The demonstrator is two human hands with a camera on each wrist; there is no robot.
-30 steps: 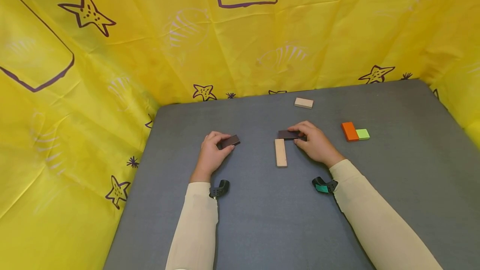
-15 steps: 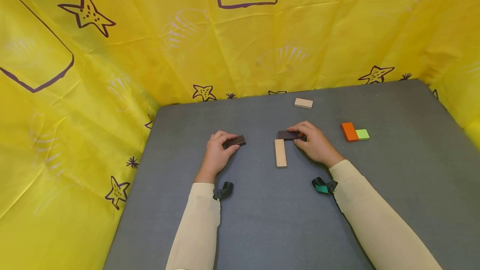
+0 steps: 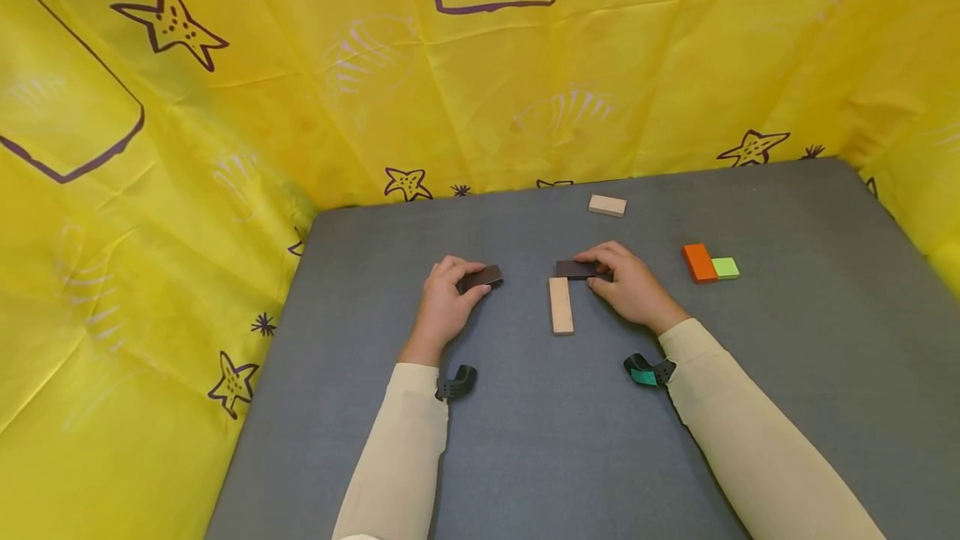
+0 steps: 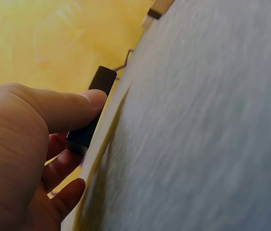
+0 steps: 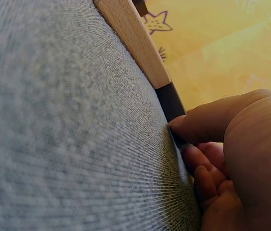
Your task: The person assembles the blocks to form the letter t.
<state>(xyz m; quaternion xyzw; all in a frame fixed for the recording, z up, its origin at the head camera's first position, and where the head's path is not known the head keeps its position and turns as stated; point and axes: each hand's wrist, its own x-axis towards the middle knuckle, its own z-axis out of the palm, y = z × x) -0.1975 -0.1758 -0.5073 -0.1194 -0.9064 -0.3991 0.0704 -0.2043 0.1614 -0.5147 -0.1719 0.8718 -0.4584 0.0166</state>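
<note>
My left hand (image 3: 444, 307) pinches a dark brown wooden block (image 3: 487, 276) between thumb and fingers; in the left wrist view the dark block (image 4: 104, 79) shows just above the grey cloth. My right hand (image 3: 632, 288) grips a second dark block (image 3: 572, 269) by its right end, and this one lies flat on the table. A light wooden block (image 3: 561, 307) stretches toward me from the second block's left end, the two meeting at a corner. In the right wrist view the light block (image 5: 137, 41) sits end-on against the dark block (image 5: 171, 101).
Grey cloth covers the table (image 3: 525, 440). Another light wooden block (image 3: 607, 206) lies near the back edge. At the right an orange block (image 3: 699, 263) rests beside a lime-green block (image 3: 725, 268). A yellow patterned curtain (image 3: 480, 107) hangs behind and along both sides.
My left hand has moved right and slightly away from me with its dark block, closer to the other blocks. The right hand and its block have stayed in place.
</note>
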